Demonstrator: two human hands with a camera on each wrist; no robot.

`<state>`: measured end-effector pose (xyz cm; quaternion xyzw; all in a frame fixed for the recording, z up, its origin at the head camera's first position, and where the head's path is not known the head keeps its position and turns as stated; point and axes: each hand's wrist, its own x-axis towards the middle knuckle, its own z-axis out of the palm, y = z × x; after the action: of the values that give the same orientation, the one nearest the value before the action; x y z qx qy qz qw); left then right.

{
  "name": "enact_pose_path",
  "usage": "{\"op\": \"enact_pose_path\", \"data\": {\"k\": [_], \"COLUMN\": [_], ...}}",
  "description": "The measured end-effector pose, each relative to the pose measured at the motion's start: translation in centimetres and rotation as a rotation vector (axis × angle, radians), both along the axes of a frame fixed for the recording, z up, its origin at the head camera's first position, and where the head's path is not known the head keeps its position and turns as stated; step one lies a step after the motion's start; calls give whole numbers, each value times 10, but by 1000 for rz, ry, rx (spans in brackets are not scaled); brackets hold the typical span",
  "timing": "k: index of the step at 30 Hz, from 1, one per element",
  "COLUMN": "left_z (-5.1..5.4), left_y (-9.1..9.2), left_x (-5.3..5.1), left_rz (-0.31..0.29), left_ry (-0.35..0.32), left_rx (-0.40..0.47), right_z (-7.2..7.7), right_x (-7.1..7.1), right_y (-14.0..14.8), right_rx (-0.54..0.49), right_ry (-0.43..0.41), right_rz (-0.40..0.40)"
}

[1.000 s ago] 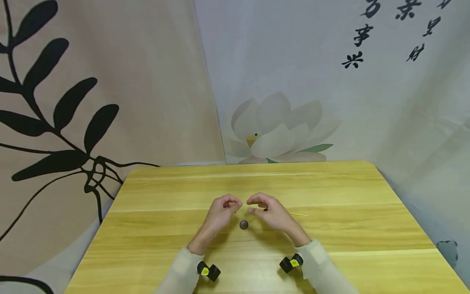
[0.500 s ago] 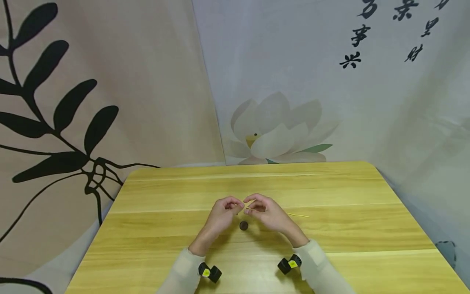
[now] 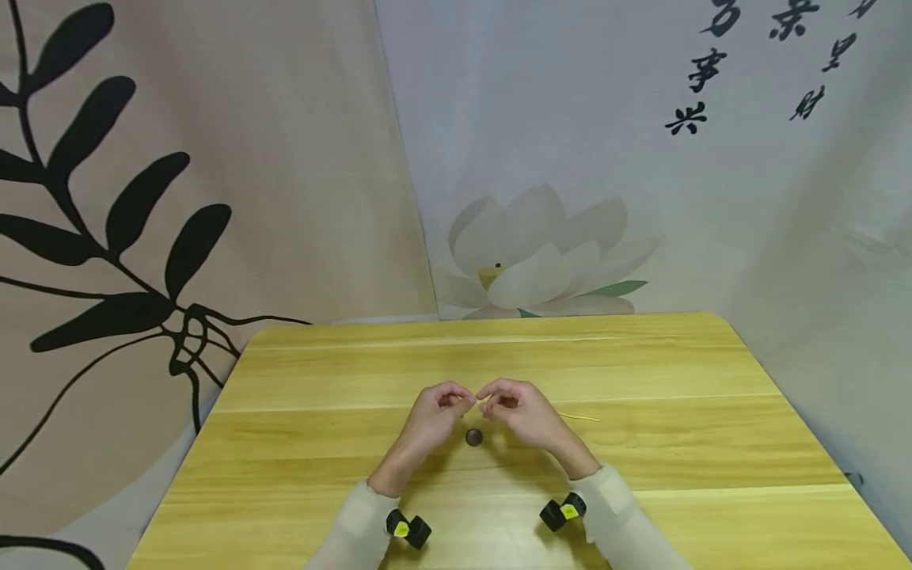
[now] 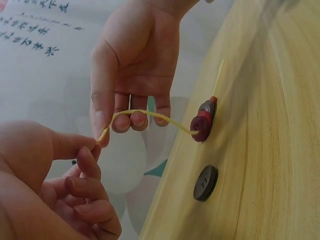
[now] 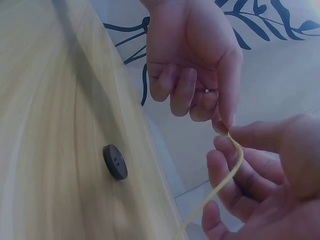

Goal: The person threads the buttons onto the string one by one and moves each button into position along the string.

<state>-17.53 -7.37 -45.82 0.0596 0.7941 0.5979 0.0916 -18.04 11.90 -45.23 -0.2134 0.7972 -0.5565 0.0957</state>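
Both hands meet fingertip to fingertip above the table. The left hand (image 3: pixel 431 416) pinches the end of a yellow string (image 4: pixel 165 119) between thumb and forefinger. Right beside it, the thumb and forefinger of the right hand (image 3: pixel 526 413) pinch the same string near its end. From there the string sags across to several threaded buttons (image 4: pixel 201 128), dark red, red and grey-brown, lying together on the table in the left wrist view. One loose dark brown button (image 3: pixel 473 437) with four holes lies below the hands; in the right wrist view this button (image 5: pixel 115 162) appears alone.
The wooden table (image 3: pixel 285 475) spans the lower part of the head view. The string's tail (image 3: pixel 583 417) lies on it beyond the right hand. Printed cloth (image 3: pixel 299 158) hangs behind the table's far edge.
One second ago a small gap separated the fingertips; the hands have come slightly closer together, meeting at the string. The loose button stays in place.
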Motion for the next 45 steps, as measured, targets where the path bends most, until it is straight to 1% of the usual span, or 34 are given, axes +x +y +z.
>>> {"op": "enact_pose_path", "data": {"k": [1, 3, 6, 14, 22, 28, 32, 36, 39, 43, 45], "left_z": [-5, -4, -4, -4, -4, -5, -9, -14, -19, -23, -25], "left_y": [-1, 0, 0, 0, -2, -6, -8, -10, -12, -13, -14], "left_x": [-2, -2, -1, 0, 0, -2, -4, -6, -8, -9, -10], "left_rz": [1, 4, 4, 1, -9, -25, -50, -84, -99, -120, -140], "left_ry": [-3, -2, 1, 2, -3, -25, -48, -64, -73, -76, -64], "left_rx": [-5, -12, -16, -13, -24, -59, -87, -115, -131, -160, -184], "right_z": [0, -10, -14, -10, -12, -13, -12, -13, -15, -19, -21], "right_x": [0, -4, -5, -3, -5, -6, -6, -8, -9, -12, -14], "right_y": [0, 1, 3, 5, 8, 12, 17, 21, 25, 29, 31], "right_rx": [6, 7, 2, 47, 62, 75, 77, 60, 34, -12, -16], "right_ry": [-3, -5, -1, 20, 3, 16, 15, -20, -63, -119, -126], "right_rz": [-11, -30, -48, -61, -57, -82, -100, -110, -115, -119, -125]}}
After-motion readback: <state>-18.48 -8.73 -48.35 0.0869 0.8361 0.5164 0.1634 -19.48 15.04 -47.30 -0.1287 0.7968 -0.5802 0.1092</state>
